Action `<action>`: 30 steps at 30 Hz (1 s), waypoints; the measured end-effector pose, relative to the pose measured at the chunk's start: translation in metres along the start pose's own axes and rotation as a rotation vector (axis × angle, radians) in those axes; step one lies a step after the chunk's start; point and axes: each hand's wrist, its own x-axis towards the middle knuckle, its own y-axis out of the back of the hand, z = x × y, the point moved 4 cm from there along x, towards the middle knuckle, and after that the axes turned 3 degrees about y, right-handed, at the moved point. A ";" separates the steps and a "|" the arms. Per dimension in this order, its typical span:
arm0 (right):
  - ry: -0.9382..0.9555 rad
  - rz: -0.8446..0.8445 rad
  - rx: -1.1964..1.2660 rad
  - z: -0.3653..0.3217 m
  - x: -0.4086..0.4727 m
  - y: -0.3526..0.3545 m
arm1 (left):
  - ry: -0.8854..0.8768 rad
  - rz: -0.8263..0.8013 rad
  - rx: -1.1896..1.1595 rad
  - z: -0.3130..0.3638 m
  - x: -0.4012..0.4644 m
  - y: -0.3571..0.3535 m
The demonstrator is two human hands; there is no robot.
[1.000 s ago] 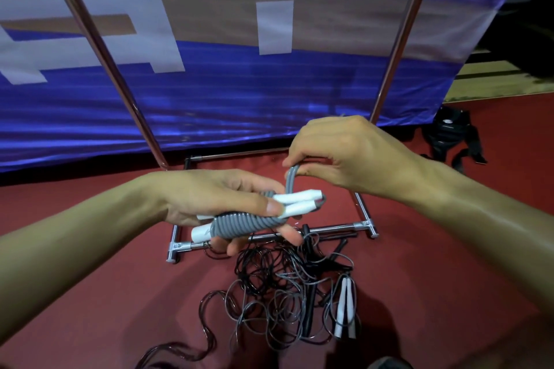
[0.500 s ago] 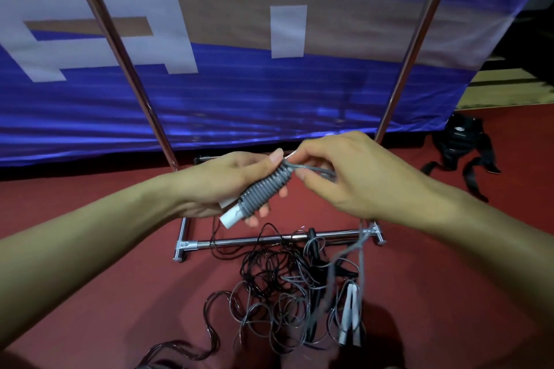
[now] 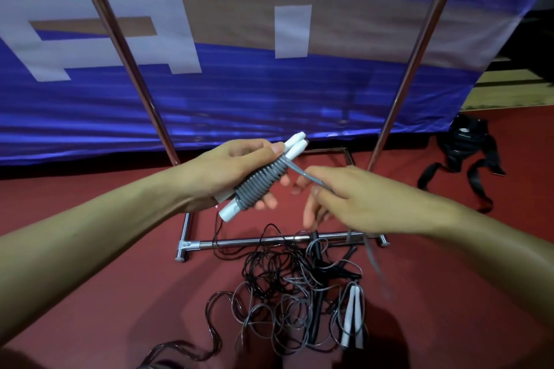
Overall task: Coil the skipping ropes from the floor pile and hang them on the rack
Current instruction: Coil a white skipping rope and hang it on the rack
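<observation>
My left hand (image 3: 230,171) grips a pair of white skipping-rope handles (image 3: 295,144) with grey cord wound tightly round them (image 3: 259,186), tilted up to the right. My right hand (image 3: 356,201) pinches the loose grey cord end (image 3: 311,178) just right of the bundle; the rest of that cord hangs down blurred below the hand (image 3: 373,260). On the red floor below lies the tangled pile of black and grey ropes (image 3: 278,287), with another white-handled pair (image 3: 352,317) at its right. The metal rack's base bar (image 3: 257,242) and two uprights (image 3: 126,54) stand behind the pile.
A blue and white banner (image 3: 269,93) hangs behind the rack. A black strapped bag (image 3: 464,144) lies on the floor at the right. Red floor (image 3: 105,278) spreads round the pile.
The bundle has tilted up so its white handle tips point up and right. My right hand moved right and down, drawing the grey cord out from the coil.
</observation>
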 end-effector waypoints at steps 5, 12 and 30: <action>-0.104 -0.031 0.571 0.007 0.005 0.006 | 0.088 0.027 -0.039 -0.010 0.000 0.002; -0.144 -0.152 0.820 0.012 0.004 -0.005 | -0.015 0.011 -0.060 -0.001 0.002 -0.001; 0.659 0.368 -0.778 -0.013 0.008 0.030 | 0.156 -0.490 0.280 -0.003 -0.016 -0.015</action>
